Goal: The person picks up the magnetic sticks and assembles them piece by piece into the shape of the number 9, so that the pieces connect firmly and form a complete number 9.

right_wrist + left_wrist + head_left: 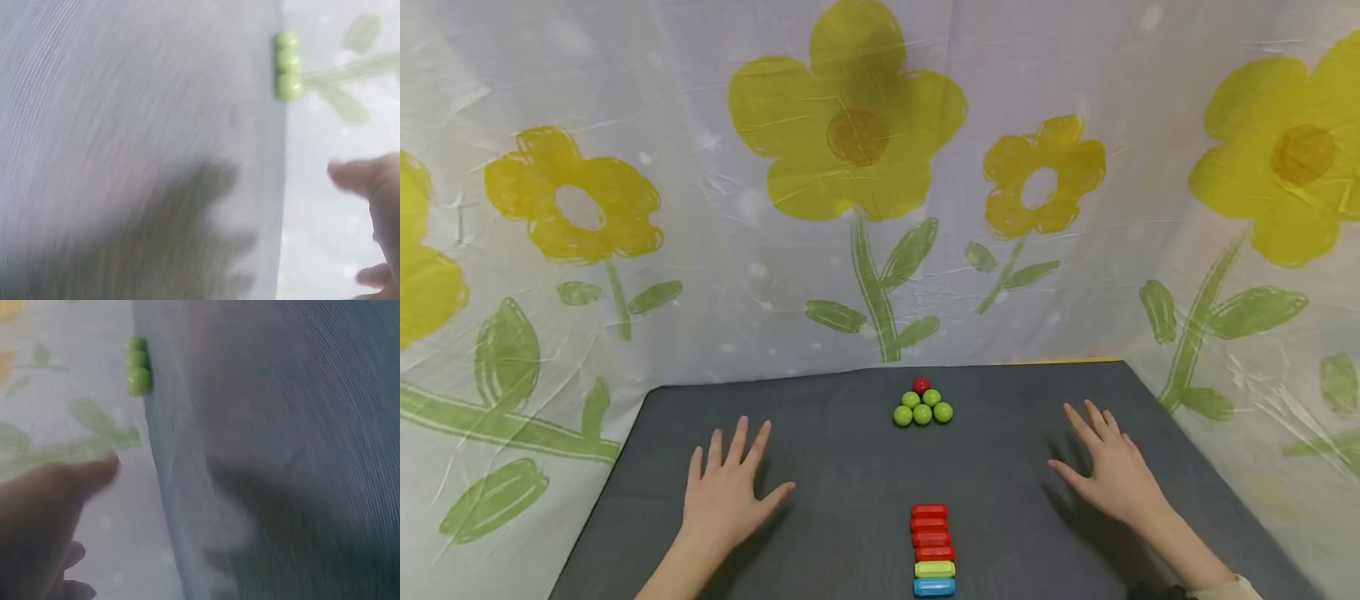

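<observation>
My left hand (724,496) is spread above the left part of the dark table, fingers straight and thumb pointing inward, with nothing in it. Over the right side, my right hand (1108,467) is likewise spread and holds nothing. Between and beyond the hands, several green balls (922,413) form a triangle with one red ball (921,384) at its far tip. Nearer the front edge lies a column of small bars: red bars (931,539) at the far end, then a yellow-green bar (935,569) and a blue bar (934,587). Both wrist views show the green balls beyond the thumb.
The dark table (835,467) ends at a white cloth backdrop (700,208) printed with yellow flowers, which stands behind it and along both sides. Each hand casts a shadow on the tabletop.
</observation>
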The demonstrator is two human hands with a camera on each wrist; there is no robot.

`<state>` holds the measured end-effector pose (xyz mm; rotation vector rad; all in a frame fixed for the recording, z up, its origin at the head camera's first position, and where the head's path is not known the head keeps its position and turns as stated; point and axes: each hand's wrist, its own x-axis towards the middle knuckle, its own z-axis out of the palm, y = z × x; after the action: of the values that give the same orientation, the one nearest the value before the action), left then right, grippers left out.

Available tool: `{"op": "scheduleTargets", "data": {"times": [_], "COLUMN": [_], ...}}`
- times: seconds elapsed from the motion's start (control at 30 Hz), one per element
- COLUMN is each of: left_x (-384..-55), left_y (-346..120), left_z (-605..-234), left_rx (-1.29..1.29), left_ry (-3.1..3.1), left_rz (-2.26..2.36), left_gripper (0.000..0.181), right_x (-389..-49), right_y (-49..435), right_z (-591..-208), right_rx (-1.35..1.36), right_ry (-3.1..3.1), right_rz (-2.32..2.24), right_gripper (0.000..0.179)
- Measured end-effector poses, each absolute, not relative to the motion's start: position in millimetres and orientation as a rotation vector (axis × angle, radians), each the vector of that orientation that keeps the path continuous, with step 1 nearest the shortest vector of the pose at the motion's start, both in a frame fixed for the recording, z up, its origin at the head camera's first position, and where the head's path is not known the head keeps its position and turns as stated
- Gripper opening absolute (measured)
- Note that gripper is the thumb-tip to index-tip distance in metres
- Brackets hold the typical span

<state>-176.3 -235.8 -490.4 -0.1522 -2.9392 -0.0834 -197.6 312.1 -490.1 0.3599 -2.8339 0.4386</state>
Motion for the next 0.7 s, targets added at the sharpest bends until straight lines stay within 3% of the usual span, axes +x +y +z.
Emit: {"op": "scheduleTargets", "data": {"times": [0.4,0.7], "left_x": [-191.2,-195.1], "left_y": [-175.0,-127.0], "left_z": [-514.0,-533.9], "left_rx": [-0.299,-0.431], "left_ry": [-2.822,-2.754], "left_rz": [-1.262,-1.707], "left_gripper": [0.040,0.031], "right_x": [-201.2,-209.7], "right_y": [248.5,202.9], "right_z": [-501.4,-529.3], "right_rx": [0.414,0.368], "right_ry": [-2.645,-2.658], "right_rz": [1.159,1.648], "right_gripper": [0.061,0.039]}}
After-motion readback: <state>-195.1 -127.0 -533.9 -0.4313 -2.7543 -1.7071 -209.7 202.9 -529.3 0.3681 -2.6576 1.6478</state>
